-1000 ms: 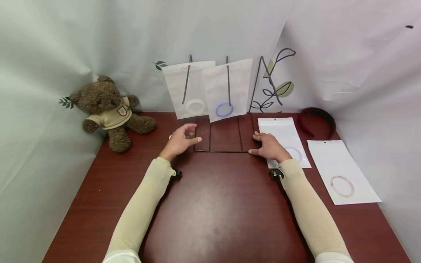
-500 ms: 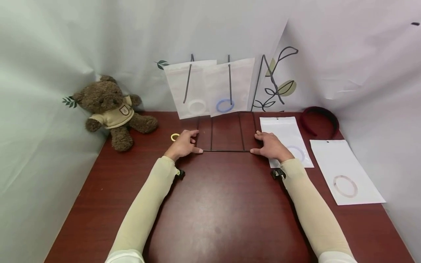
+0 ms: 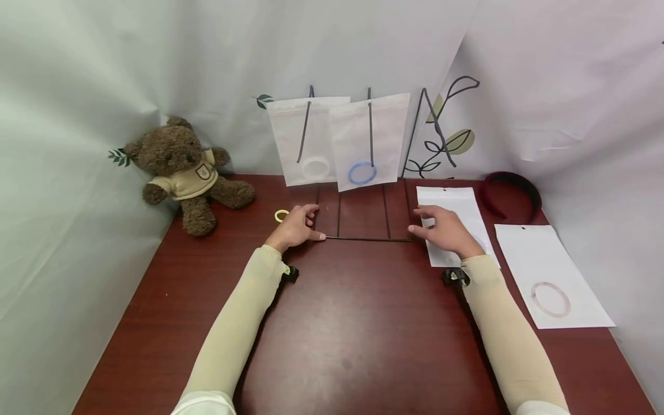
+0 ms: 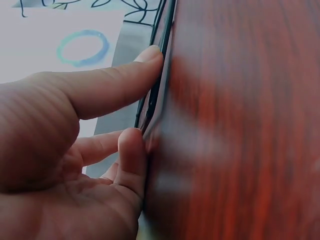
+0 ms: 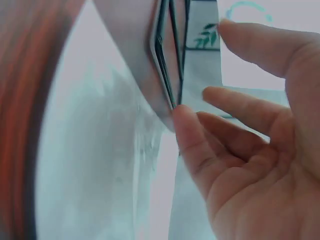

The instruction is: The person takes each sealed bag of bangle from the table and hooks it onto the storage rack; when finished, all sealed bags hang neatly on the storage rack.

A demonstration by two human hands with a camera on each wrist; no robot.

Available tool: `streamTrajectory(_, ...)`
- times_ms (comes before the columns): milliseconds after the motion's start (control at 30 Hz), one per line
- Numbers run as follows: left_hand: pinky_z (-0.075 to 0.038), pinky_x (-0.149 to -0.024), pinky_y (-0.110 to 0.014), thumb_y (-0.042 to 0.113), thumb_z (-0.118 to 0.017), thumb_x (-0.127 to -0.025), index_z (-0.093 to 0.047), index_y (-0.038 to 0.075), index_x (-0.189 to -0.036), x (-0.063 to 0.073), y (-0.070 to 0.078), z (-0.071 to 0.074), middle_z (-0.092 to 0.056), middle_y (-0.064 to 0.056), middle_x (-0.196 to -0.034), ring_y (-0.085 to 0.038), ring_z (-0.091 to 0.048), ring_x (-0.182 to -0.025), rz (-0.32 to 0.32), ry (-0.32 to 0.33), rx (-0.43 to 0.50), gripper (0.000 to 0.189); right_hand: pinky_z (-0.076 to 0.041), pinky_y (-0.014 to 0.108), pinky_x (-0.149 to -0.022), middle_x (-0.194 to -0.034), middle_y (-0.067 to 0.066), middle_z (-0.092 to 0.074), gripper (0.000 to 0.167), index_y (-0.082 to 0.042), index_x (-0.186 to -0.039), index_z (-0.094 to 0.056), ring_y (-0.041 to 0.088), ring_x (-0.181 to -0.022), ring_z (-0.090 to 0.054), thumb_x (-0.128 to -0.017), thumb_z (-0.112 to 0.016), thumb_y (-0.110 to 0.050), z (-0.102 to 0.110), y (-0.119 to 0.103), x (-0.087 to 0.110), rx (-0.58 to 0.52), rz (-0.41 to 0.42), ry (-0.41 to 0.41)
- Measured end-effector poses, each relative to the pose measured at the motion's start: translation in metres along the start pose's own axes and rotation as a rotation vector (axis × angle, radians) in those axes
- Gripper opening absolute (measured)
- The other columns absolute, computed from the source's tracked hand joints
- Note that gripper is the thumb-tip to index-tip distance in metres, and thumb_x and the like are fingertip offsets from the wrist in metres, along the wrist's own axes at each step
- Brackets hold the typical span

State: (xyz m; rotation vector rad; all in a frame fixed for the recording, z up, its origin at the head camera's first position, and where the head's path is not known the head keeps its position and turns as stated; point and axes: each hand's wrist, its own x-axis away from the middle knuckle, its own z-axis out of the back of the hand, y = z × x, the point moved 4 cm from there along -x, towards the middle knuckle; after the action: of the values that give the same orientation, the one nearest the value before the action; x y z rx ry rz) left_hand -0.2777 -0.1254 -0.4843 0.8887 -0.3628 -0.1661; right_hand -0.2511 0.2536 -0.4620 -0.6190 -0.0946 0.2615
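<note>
1. The left hand point(image 3: 297, 226) lies at the front left corner of the black wire rack point(image 3: 363, 239), thumb on its front bar, fingers loosely bent and spread from the thumb.
2. The right hand point(image 3: 447, 229) is by the front right corner, fingers parted, over a flat bag; whether it touches the wire I cannot tell.
3. One teddy bear point(image 3: 181, 167) sits at the left; one yellow ring point(image 3: 280, 215) lies behind the left hand.
4. Two hanging bags point(image 3: 370, 138) are on the rack at mid-table, showing one white and one blue ring.
5. Two flat bags point(image 3: 544, 265) and one headband point(image 3: 534, 199) lie at the right.
6. Half a second ago the right thumb reached the front bar; now it is drawn back slightly.
</note>
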Motion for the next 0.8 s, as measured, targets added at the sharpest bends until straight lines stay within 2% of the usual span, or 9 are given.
streamTrajectory(167,-0.041,-0.1,-0.041,0.018,-0.089,-0.088,-0.043,0.01,-0.16,-0.001,-0.002,-0.003,-0.048,-0.012,-0.135,-0.026,-0.047,-0.113,0.007,0.0,0.031,0.086,-0.054,0.058,-0.1,-0.145,0.025,-0.061,0.052,0.0,-0.14,-0.065,0.046,-0.122,-0.068,-0.102,-0.071,-0.036,0.02,0.022,0.012,-0.014,-0.068,0.113)
streamTrajectory(333,-0.04,-0.099,-0.041,0.016,-0.088,-0.089,-0.044,0.01,-0.16,-0.003,-0.002,-0.005,-0.047,-0.011,-0.133,-0.025,-0.047,-0.111,0.003,-0.006,0.04,0.085,-0.05,0.061,-0.102,-0.146,0.028,-0.06,0.054,0.0,-0.141,-0.064,0.049,-0.122,-0.067,-0.103,-0.068,-0.039,0.039,0.05,0.019,0.013,-0.152,0.164)
streamTrajectory(600,-0.041,-0.1,-0.041,0.013,-0.088,-0.088,-0.044,0.009,-0.159,-0.003,-0.001,-0.001,-0.047,-0.012,-0.132,-0.026,-0.047,-0.112,0.014,0.01,0.034,0.084,-0.042,0.062,-0.11,-0.145,0.032,-0.057,0.061,0.002,-0.146,-0.055,0.049,-0.135,-0.053,-0.105,-0.063,-0.042,0.064,0.072,0.004,-0.045,-0.251,0.224)
streamTrajectory(800,-0.041,-0.101,-0.042,0.016,-0.088,-0.089,-0.043,0.01,-0.16,-0.003,-0.002,0.0,-0.047,-0.012,-0.133,-0.026,-0.047,-0.113,0.015,0.001,0.037,0.084,-0.038,0.064,-0.115,-0.151,0.035,-0.049,0.067,0.002,-0.152,-0.048,0.051,-0.14,-0.046,-0.104,-0.063,-0.041,0.07,0.082,-0.006,-0.054,-0.305,0.206)
